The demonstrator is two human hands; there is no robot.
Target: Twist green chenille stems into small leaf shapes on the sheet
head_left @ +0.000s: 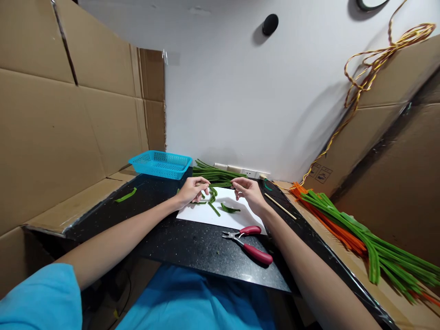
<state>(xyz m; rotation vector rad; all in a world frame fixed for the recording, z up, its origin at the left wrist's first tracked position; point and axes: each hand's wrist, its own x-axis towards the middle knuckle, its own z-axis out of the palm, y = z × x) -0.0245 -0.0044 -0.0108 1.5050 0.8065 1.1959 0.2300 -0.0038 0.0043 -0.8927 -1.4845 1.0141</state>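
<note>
My left hand [195,189] is over the left part of a white sheet [202,213], thumb and fingers pinched together. My right hand [248,191] pinches in the same way over the sheet's right part, a short gap away. A thin green strand shows between the two pinches; whether it is held or belongs to the bundle behind, I cannot tell. Beneath the hands lie bent fuzzy green pieces, like pipe cleaners [213,209], and a leaf-shaped green piece [229,208]. Pliers with red handles [256,251] rest partly on the sheet's near edge, jaws to the left.
A blue mesh basket [161,173] stands at the back left, with a loose green strip [126,195] nearer me. Behind the sheet is a green stem bundle [216,173]. To the right are a thin wooden stick [280,206], green strips [364,233], orange strips [338,231] and a cardboard wall [388,151].
</note>
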